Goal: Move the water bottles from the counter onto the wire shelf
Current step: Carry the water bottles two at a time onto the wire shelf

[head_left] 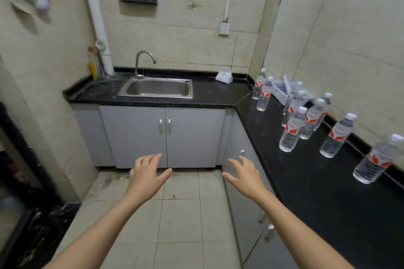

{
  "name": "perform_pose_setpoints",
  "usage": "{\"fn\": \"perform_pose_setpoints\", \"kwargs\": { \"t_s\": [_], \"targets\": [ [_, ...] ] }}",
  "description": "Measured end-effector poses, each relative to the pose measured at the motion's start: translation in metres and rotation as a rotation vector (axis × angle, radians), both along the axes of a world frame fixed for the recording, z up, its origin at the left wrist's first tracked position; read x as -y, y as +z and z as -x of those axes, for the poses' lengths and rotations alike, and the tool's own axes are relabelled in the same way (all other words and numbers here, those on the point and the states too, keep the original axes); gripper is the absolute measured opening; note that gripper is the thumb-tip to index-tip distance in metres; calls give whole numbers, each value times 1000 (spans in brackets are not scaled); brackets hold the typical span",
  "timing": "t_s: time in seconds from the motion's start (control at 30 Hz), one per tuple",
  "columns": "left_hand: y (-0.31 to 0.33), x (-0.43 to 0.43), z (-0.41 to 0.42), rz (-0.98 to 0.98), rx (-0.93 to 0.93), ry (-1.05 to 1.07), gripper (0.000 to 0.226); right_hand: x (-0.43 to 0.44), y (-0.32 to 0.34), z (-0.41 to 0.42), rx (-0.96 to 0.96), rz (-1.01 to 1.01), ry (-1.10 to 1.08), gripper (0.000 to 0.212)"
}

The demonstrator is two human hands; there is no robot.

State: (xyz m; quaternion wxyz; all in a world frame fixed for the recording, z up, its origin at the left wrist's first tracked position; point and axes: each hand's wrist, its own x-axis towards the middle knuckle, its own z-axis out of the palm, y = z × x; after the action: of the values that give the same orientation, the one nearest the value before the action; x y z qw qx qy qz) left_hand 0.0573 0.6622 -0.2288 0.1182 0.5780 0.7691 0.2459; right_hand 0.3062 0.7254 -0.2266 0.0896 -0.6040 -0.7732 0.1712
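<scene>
Water bottles (290, 133) stand on the counter (317, 192) at three o'clock — none looks moved yet. Left hand (146, 174), right hand (247, 178) — loose, holding nothing.

No text, brand, number or sign can be read. The water bottles (337, 137) standing on the right-hand run of the counter (306, 181), most toward its back edge, each carry white labels (292, 128) with red leaf-like marks, but any lettering there is too small and blurred to make out. The white packet (224, 76) at the back edge of the counter's far run shows no readable print.
</scene>
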Motion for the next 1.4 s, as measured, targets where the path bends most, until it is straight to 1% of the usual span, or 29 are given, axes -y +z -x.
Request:
{"fn": "perform_pose_setpoints", "kwargs": {
  "t_s": [0.1,0.23,0.33,0.43,0.5,0.57,0.8,0.93,1.1,1.3,1.4],
  "targets": [
    [-6,-32,12,-14,82,60,55,-42,-3,8,-12,26,8,57],
    [-32,-62,41,64,163,152,55,-86,-18,29,-7,88,53,56],
    [-52,-86,72,111,216,210,56,-124,-31,53,9,97,62,55],
    [-67,-121,109,133,242,250,67,-163,-42,83,17,120,62,56],
    [-73,-152,131,146,256,275,58,-190,-48,102,29,127,66,56],
    [-74,-187,152,131,269,278,53,-219,-50,118,23,126,35,56],
    [-73,-304,207,149,275,196,53,-293,-49,158,-21,137,-122,55],
    [-91,-353,196,246,299,104,53,-311,-60,152,6,191,-195,55],
    [-104,-427,147,317,310,-65,53,-353,-65,112,-12,200,-342,55],
    [-91,-529,69,270,317,-228,51,-431,-73,43,-130,126,-506,53],
    [-84,-581,44,243,299,-250,52,-480,-74,13,-206,93,-577,53]
  ]
}}
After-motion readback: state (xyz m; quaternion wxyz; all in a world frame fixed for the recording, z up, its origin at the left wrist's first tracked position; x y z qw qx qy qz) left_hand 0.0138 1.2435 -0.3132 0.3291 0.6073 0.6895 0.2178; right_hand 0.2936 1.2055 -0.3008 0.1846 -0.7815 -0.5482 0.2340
